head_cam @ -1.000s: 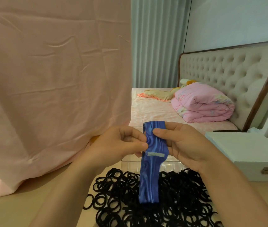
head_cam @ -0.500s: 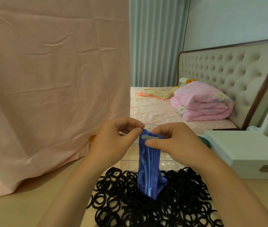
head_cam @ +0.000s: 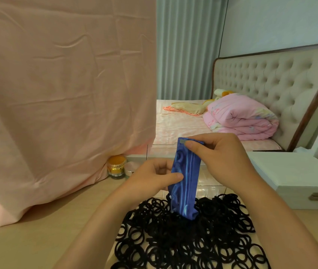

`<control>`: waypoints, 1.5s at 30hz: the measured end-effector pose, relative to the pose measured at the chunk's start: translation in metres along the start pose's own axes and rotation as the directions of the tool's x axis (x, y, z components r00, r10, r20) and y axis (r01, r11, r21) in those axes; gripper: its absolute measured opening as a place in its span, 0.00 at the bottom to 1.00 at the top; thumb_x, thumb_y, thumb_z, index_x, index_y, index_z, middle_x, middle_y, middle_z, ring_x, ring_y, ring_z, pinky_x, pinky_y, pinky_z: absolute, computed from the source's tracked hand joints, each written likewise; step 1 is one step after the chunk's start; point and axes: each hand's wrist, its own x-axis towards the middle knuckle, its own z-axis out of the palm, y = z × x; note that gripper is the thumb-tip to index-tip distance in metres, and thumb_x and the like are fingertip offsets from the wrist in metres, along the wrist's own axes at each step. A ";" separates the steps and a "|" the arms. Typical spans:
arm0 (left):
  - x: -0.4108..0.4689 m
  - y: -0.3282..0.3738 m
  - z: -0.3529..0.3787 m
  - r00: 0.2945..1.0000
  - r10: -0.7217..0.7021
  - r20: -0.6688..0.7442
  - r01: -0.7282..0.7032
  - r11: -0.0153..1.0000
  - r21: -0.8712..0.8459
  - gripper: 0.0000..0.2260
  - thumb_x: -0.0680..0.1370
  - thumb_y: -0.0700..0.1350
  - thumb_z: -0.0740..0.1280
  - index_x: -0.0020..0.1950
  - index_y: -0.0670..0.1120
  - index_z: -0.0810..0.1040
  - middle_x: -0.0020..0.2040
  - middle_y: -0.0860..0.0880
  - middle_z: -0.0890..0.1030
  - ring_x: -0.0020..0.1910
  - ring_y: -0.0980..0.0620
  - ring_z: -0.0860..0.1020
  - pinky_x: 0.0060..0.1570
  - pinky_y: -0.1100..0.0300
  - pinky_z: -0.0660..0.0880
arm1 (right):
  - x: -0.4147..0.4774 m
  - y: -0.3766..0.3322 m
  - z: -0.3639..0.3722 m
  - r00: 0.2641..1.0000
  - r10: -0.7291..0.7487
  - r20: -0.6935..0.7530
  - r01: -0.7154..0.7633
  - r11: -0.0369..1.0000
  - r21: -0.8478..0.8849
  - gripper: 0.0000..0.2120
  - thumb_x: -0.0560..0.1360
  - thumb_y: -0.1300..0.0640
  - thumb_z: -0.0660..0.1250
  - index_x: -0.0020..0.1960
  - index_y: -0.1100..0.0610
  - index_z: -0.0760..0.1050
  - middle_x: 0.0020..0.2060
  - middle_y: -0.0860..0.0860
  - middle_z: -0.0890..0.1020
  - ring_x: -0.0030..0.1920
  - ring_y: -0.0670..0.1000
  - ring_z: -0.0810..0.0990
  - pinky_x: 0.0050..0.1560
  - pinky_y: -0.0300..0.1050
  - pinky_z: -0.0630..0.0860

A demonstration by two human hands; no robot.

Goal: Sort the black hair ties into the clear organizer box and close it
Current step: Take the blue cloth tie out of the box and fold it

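A heap of several black hair ties (head_cam: pixel 189 235) covers the near part of the wooden table. Behind it stands the clear organizer box (head_cam: pixel 210 188) with its lid (head_cam: pixel 160 150) raised upright. Above the heap hangs a blue patterned fabric band (head_cam: pixel 186 179), its lower end touching the ties. My right hand (head_cam: pixel 222 158) pinches the band's top edge, thumb on its front. Lower down, my left hand (head_cam: pixel 154 177) pinches the band's left edge between thumb and fingers. The band and my hands hide most of the box.
A pink cloth (head_cam: pixel 61 90) hangs over the left side of the table. A gold-lidded jar (head_cam: pixel 116 166) and a small round pink tin (head_cam: pixel 132 167) stand at its foot. A white wooden case (head_cam: pixel 298 177) sits to the right. A bed lies beyond.
My left hand has slid down from the band's top to its left edge. My right hand has lifted the top edge a little higher, so the band hangs straighter.
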 end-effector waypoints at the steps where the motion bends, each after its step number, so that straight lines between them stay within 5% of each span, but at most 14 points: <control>1: 0.000 -0.001 0.000 1.000 -0.012 0.004 0.012 1.000 -0.006 0.09 0.79 0.40 0.69 0.59 0.38 0.80 0.52 0.42 0.86 0.53 0.43 0.85 0.59 0.45 0.80 | 0.001 0.001 0.000 0.999 0.004 -0.040 -0.002 0.999 0.036 0.14 0.77 0.58 0.72 0.43 0.38 0.83 0.39 0.35 0.86 0.43 0.36 0.84 0.43 0.31 0.78; 4: -0.001 -0.001 0.001 0.999 -0.035 0.011 0.035 0.999 0.001 0.10 0.80 0.39 0.68 0.59 0.34 0.76 0.45 0.42 0.85 0.46 0.47 0.86 0.52 0.48 0.83 | 0.002 -0.002 -0.003 0.997 -0.015 -0.071 0.025 0.990 0.135 0.12 0.76 0.62 0.73 0.44 0.44 0.84 0.39 0.37 0.87 0.42 0.36 0.84 0.42 0.28 0.76; 7: 0.002 -0.001 0.000 0.994 -0.038 -0.098 0.033 0.998 -0.060 0.08 0.81 0.39 0.67 0.59 0.38 0.76 0.46 0.39 0.86 0.42 0.47 0.85 0.45 0.50 0.84 | -0.003 -0.010 -0.008 0.982 -0.047 0.181 0.010 0.980 0.200 0.12 0.72 0.67 0.75 0.43 0.51 0.86 0.39 0.46 0.88 0.42 0.40 0.85 0.45 0.31 0.77; 10: 0.003 0.001 -0.005 0.984 0.004 -0.178 -0.019 0.996 -0.083 0.03 0.82 0.36 0.63 0.54 0.41 0.75 0.42 0.41 0.85 0.41 0.47 0.85 0.42 0.52 0.83 | -0.006 -0.009 -0.014 0.904 -0.011 0.428 0.000 1.000 0.026 0.10 0.71 0.65 0.77 0.44 0.50 0.88 0.40 0.48 0.88 0.45 0.45 0.86 0.49 0.34 0.78; 13: 0.000 0.005 -0.010 0.973 0.133 -0.190 -0.138 0.990 -0.016 0.06 0.82 0.34 0.63 0.53 0.43 0.76 0.41 0.35 0.82 0.39 0.48 0.83 0.42 0.59 0.81 | -0.007 -0.006 -0.017 0.863 0.058 0.502 -0.034 0.998 -0.055 0.07 0.72 0.60 0.77 0.45 0.48 0.88 0.42 0.45 0.88 0.48 0.44 0.85 0.56 0.34 0.77; 18: -0.007 0.016 -0.018 0.931 0.321 -0.172 -0.281 0.934 0.220 0.11 0.80 0.36 0.67 0.49 0.52 0.81 0.44 0.44 0.82 0.41 0.37 0.83 0.43 0.46 0.81 | -0.001 0.003 -0.004 0.973 0.028 0.229 -0.009 0.997 -0.083 0.15 0.72 0.52 0.76 0.57 0.40 0.82 0.52 0.36 0.83 0.53 0.37 0.80 0.56 0.37 0.76; 21: -0.010 0.020 -0.020 0.919 0.356 -0.169 -0.298 0.909 0.292 0.15 0.80 0.35 0.67 0.46 0.55 0.83 0.42 0.49 0.84 0.39 0.43 0.83 0.39 0.47 0.79 | 0.001 0.013 0.006 0.936 0.126 0.330 -0.091 0.988 -0.122 0.23 0.72 0.50 0.77 0.65 0.40 0.78 0.58 0.36 0.82 0.59 0.34 0.78 0.63 0.36 0.72; 25: -0.011 0.020 -0.025 0.891 0.427 -0.158 -0.360 0.873 0.328 0.12 0.79 0.36 0.69 0.46 0.52 0.84 0.44 0.54 0.85 0.46 0.52 0.83 0.43 0.58 0.80 | 0.002 0.022 0.008 0.940 0.159 0.300 -0.195 0.977 0.091 0.03 0.76 0.58 0.73 0.49 0.55 0.86 0.44 0.49 0.88 0.47 0.43 0.85 0.50 0.34 0.78; 29: -0.010 0.019 -0.029 0.854 0.466 -0.230 -0.401 0.872 0.280 0.14 0.78 0.33 0.69 0.44 0.52 0.85 0.42 0.56 0.83 0.45 0.51 0.82 0.41 0.64 0.75 | 0.004 0.027 0.008 0.950 0.199 0.240 -0.254 0.941 0.224 0.06 0.76 0.56 0.73 0.42 0.56 0.85 0.40 0.53 0.88 0.44 0.50 0.86 0.52 0.38 0.79; 32: -0.010 0.021 -0.026 0.869 0.428 -0.248 -0.400 0.903 0.159 0.12 0.79 0.33 0.68 0.44 0.49 0.85 0.42 0.45 0.85 0.43 0.43 0.84 0.39 0.57 0.78 | 0.003 0.028 0.015 0.939 0.209 0.271 -0.295 0.896 0.331 0.04 0.75 0.59 0.73 0.48 0.58 0.83 0.47 0.58 0.87 0.48 0.52 0.86 0.58 0.50 0.82; 35: -0.011 0.024 -0.020 0.884 0.354 -0.305 -0.377 0.926 -0.018 0.08 0.79 0.32 0.67 0.48 0.45 0.82 0.42 0.48 0.86 0.41 0.50 0.85 0.37 0.62 0.79 | 0.001 0.029 0.018 0.893 0.220 0.392 -0.365 0.865 0.345 0.11 0.75 0.63 0.73 0.57 0.60 0.81 0.50 0.57 0.88 0.50 0.54 0.87 0.53 0.48 0.83; 37: -0.010 0.025 -0.018 0.905 0.258 -0.337 -0.318 0.939 -0.135 0.07 0.79 0.36 0.68 0.55 0.44 0.80 0.45 0.49 0.85 0.43 0.52 0.85 0.38 0.61 0.80 | 0.001 0.030 0.018 0.897 0.253 0.361 -0.383 0.854 0.352 0.07 0.74 0.64 0.74 0.52 0.62 0.82 0.46 0.56 0.88 0.46 0.53 0.87 0.49 0.46 0.83; 42: -0.002 0.012 -0.020 0.993 -0.095 -0.069 0.066 0.935 -0.349 0.26 0.80 0.60 0.59 0.66 0.42 0.79 0.61 0.35 0.81 0.62 0.36 0.80 0.60 0.42 0.78 | 0.002 0.033 0.021 0.900 0.321 0.294 -0.419 0.822 0.385 0.07 0.73 0.62 0.75 0.49 0.64 0.81 0.42 0.57 0.88 0.41 0.54 0.86 0.40 0.47 0.84; 45: -0.001 0.007 -0.016 0.996 -0.093 -0.012 0.086 0.956 -0.280 0.19 0.82 0.53 0.63 0.67 0.45 0.78 0.60 0.40 0.83 0.59 0.40 0.82 0.62 0.39 0.77 | 0.002 0.035 0.026 0.894 0.376 0.243 -0.442 0.830 0.339 0.10 0.75 0.60 0.75 0.50 0.66 0.80 0.37 0.55 0.87 0.36 0.52 0.85 0.33 0.46 0.82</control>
